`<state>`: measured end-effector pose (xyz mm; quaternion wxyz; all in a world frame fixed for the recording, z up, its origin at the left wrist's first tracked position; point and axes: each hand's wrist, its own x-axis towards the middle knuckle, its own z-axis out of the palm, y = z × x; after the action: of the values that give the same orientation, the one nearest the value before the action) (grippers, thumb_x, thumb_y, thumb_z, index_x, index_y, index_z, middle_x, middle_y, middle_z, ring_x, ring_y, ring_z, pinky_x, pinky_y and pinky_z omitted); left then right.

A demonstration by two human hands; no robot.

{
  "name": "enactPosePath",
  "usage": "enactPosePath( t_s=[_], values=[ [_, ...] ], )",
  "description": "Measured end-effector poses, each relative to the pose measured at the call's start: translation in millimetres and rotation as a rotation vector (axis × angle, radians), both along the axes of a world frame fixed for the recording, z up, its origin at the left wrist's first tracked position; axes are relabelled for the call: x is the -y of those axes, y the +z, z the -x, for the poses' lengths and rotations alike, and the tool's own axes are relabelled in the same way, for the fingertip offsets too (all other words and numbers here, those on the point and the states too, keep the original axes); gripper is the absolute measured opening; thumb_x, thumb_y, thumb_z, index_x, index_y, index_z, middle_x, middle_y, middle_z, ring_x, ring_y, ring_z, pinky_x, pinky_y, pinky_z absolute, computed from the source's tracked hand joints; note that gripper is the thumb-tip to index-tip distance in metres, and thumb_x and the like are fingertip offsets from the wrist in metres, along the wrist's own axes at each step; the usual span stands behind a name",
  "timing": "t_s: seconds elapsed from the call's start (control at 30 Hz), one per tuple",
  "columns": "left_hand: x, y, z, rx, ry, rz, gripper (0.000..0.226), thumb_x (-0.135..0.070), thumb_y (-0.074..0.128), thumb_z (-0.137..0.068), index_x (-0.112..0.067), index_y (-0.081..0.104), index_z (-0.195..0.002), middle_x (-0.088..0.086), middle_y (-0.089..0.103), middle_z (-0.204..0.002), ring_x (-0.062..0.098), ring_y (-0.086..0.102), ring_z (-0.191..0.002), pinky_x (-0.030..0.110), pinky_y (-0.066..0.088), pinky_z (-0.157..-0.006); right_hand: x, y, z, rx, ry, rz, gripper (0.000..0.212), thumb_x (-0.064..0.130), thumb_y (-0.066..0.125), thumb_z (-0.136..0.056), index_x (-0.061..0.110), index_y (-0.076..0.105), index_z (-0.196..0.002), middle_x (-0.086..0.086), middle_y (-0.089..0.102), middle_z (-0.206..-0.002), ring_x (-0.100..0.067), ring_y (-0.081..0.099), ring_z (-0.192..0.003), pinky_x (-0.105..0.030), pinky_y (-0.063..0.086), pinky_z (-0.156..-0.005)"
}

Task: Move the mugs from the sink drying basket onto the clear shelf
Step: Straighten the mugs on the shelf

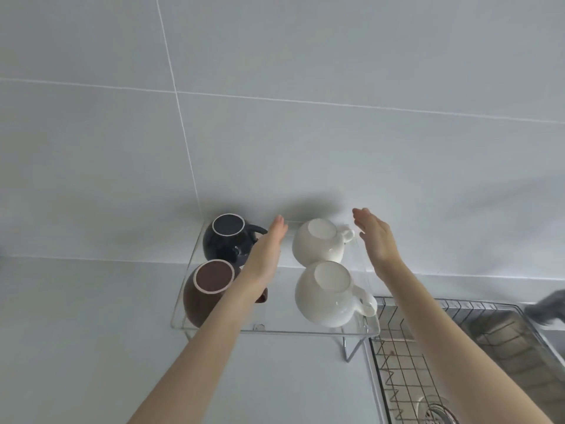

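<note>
Four mugs stand upside down on the clear shelf (pixel 308 331): a dark navy mug (pixel 224 240) at back left, a brown mug (pixel 204 290) at front left, and two white mugs, one at the back (pixel 318 243) and one at the front (pixel 328 296), on the right. The left hand (pixel 269 249) and right hand (pixel 377 237) hover above the shelf, both open and flat, holding nothing. The wire drying basket (pixel 428 356) lies lower right over the sink.
</note>
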<state>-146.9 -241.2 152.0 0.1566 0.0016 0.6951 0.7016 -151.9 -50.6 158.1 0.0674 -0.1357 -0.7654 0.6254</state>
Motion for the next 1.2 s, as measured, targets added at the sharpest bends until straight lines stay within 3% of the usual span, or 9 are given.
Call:
enactPosePath(
  t_s=[0.1,0.23,0.43,0.77,0.9,0.97,1.03,1.1,1.2],
  values=[
    [-13,-14,6,0.070,-0.030,0.042,0.063,-0.054,0.019,-0.090,-0.019,0.025,-0.142,-0.003,0.025,-0.154,0.013,0.020,-0.143,0.038,0.012,-0.119,-12,-24,0,0.109,0.085,-0.027,0.055,0.046,0.023,-0.095,0.015,0.037,-0.138,0.001,0.033,-0.152,-0.014,0.027,-0.140,-0.035,0.019,-0.118],
    [-26,-27,6,0.090,-0.086,0.088,0.071,-0.063,0.015,-0.086,-0.020,0.031,-0.141,-0.006,0.026,-0.153,0.010,0.021,-0.141,0.034,0.012,-0.118,-16,-36,-4,0.123,0.133,0.012,0.059,0.050,0.013,-0.094,0.019,0.032,-0.141,0.002,0.026,-0.154,-0.011,0.019,-0.143,-0.037,0.012,-0.120],
    [-30,-27,12,0.076,-0.037,0.121,0.066,-0.056,0.016,-0.090,-0.016,0.029,-0.141,-0.001,0.025,-0.154,0.018,0.020,-0.142,0.032,0.013,-0.115,-20,-43,-15,0.115,0.134,-0.008,0.069,0.062,0.011,-0.087,0.025,0.035,-0.140,0.003,0.026,-0.155,-0.011,0.018,-0.143,-0.039,0.011,-0.121],
    [-30,-30,8,0.068,-0.021,0.079,0.063,-0.054,0.014,-0.090,-0.021,0.027,-0.142,-0.006,0.021,-0.155,0.009,0.015,-0.143,0.029,0.007,-0.114,-24,-42,-35,0.117,0.161,0.064,0.057,0.050,0.016,-0.094,0.021,0.028,-0.142,0.006,0.024,-0.154,-0.008,0.018,-0.142,-0.033,0.010,-0.120],
    [-27,-42,-8,0.057,0.014,0.086,0.063,-0.059,0.014,-0.088,-0.027,0.035,-0.138,-0.009,0.028,-0.152,0.009,0.018,-0.142,0.031,0.009,-0.115,-24,-46,-71,0.070,0.086,0.171,0.054,0.045,0.018,-0.096,0.019,0.030,-0.141,0.005,0.032,-0.151,-0.007,0.030,-0.138,-0.031,0.019,-0.116],
    [-27,-48,-21,0.063,0.003,0.072,0.061,-0.060,0.015,-0.087,-0.031,0.047,-0.130,-0.013,0.041,-0.142,0.008,0.027,-0.136,0.028,0.015,-0.109,-22,-51,-95,0.052,0.078,0.157,0.052,0.046,0.022,-0.095,0.022,0.035,-0.139,0.007,0.037,-0.148,-0.005,0.034,-0.135,-0.031,0.021,-0.116],
    [-29,-47,-34,0.051,-0.015,0.067,0.053,-0.062,0.017,-0.084,-0.039,0.062,-0.102,-0.011,0.054,-0.123,0.009,0.041,-0.123,0.026,0.023,-0.100,-20,-56,-114,0.057,0.107,0.124,0.054,0.052,0.028,-0.091,0.025,0.039,-0.137,0.009,0.039,-0.148,-0.003,0.034,-0.135,-0.034,0.021,-0.118],
    [-32,-43,-42,0.022,-0.001,0.060,0.050,-0.064,0.020,-0.078,-0.042,0.064,-0.079,-0.008,0.061,-0.111,0.012,0.049,-0.115,0.028,0.030,-0.100,-18,-60,-125,0.074,0.122,0.130,0.062,0.058,0.031,-0.083,0.026,0.042,-0.135,0.011,0.042,-0.146,-0.002,0.035,-0.134,-0.034,0.021,-0.118],
    [-32,-45,-48,0.000,0.090,-0.006,0.044,-0.056,0.025,-0.083,-0.042,0.063,-0.066,-0.013,0.061,-0.092,0.013,0.050,-0.106,0.032,0.031,-0.102,-14,-63,-137,0.087,0.117,0.155,0.059,0.058,0.030,-0.083,0.030,0.043,-0.134,0.014,0.041,-0.145,0.000,0.032,-0.135,-0.036,0.018,-0.120]
  ],
)
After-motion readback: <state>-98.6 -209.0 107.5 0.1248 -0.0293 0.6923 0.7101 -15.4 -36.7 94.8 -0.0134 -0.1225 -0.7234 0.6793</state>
